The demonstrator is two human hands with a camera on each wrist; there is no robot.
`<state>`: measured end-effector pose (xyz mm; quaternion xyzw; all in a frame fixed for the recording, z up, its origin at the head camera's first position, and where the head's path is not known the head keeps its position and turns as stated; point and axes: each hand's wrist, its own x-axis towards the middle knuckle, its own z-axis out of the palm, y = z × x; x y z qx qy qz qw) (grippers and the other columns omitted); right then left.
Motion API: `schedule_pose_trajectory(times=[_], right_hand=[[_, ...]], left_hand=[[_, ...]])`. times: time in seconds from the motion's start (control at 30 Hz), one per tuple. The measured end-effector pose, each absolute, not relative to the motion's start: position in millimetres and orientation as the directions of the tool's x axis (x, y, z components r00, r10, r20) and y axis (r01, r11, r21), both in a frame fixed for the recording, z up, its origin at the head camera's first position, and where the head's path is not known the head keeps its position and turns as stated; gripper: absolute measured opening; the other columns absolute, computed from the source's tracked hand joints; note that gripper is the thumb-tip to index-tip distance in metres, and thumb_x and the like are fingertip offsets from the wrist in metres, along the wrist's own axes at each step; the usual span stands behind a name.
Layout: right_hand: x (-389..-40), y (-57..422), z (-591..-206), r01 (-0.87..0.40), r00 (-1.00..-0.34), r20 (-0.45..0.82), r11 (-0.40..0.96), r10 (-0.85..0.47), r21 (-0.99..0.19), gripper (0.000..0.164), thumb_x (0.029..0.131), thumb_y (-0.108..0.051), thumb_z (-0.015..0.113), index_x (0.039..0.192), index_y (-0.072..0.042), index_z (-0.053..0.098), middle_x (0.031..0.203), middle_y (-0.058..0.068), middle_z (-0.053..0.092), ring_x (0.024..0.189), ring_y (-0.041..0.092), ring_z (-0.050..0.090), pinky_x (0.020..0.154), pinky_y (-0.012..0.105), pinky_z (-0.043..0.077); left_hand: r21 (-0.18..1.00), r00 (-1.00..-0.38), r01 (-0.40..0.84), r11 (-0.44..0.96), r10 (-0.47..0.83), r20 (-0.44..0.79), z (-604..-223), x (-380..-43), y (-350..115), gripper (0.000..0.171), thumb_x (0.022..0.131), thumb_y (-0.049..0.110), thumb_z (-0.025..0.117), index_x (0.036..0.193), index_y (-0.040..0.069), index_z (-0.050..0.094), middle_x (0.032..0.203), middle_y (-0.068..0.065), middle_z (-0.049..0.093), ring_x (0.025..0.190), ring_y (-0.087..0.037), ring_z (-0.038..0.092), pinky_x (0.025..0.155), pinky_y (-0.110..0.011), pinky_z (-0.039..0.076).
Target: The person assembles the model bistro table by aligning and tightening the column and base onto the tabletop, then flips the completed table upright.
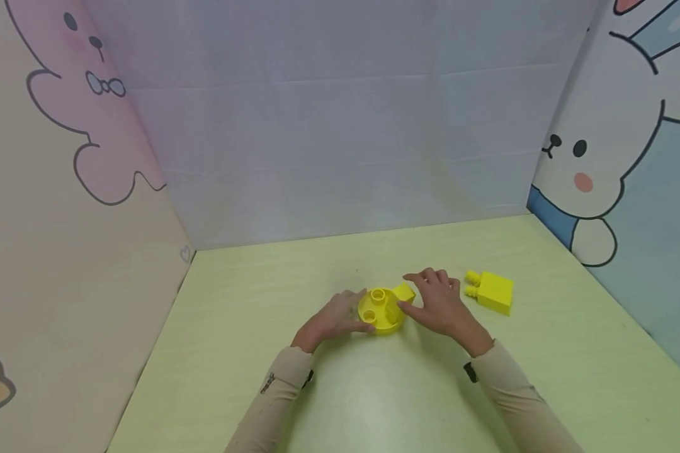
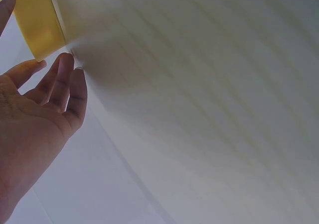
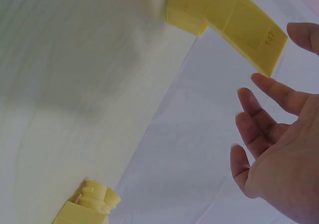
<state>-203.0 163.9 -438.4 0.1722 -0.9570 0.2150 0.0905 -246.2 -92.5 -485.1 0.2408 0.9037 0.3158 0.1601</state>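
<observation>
A shallow round yellow plastic base (image 1: 381, 328) with raised round sockets sits on the table. My left hand (image 1: 339, 316) holds its rim from the left, thumb at the near side and fingers at the far side. A slanted yellow block (image 3: 251, 27), marked with small digits, stands up from the base and leans toward the right. Around the upper end of this block, my right hand (image 1: 441, 305) is spread, thumb and index finger on either side. Whether those fingertips touch the block, I cannot tell.
To the right of my right hand lies a second yellow block (image 1: 495, 292) with two ridged pegs pointing left. The pale table (image 1: 249, 302) is bounded by a white back wall (image 1: 317, 157) and side panels with cartoon animals.
</observation>
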Motion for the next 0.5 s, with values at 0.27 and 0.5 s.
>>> schedule_pose_trajectory(times=[0.27, 0.5], right_hand=[[-200.9, 164.8, -437.5, -0.360, -0.923, 0.267, 0.869, -0.278, -0.339, 0.046, 0.090, -0.045, 0.078, 0.107, -0.006, 0.064, 0.103, 0.013, 0.055, 0.104, 0.040, 0.046, 0.089, 0.063, 0.034], [-196.2, 165.0, -436.3, -0.373, -0.918, 0.273, 0.861, -0.289, -0.345, 0.043, 0.090, -0.041, 0.078, 0.113, -0.006, 0.067, 0.107, 0.014, 0.057, 0.108, 0.042, 0.047, 0.088, 0.062, 0.034]], left_hand=[[0.642, -0.829, 0.346, 0.684, 0.543, -0.132, -485.0, -246.7, -92.8, 0.093, 0.088, 0.044, 0.083, 0.158, 0.001, 0.039, 0.148, -0.022, 0.050, 0.131, -0.033, 0.050, 0.111, -0.049, 0.040], [0.640, -0.830, 0.340, 0.690, 0.540, -0.140, -484.3, -246.0, -93.6, 0.093, 0.088, 0.044, 0.083, 0.158, 0.002, 0.038, 0.148, -0.022, 0.050, 0.131, -0.034, 0.050, 0.110, -0.049, 0.040]])
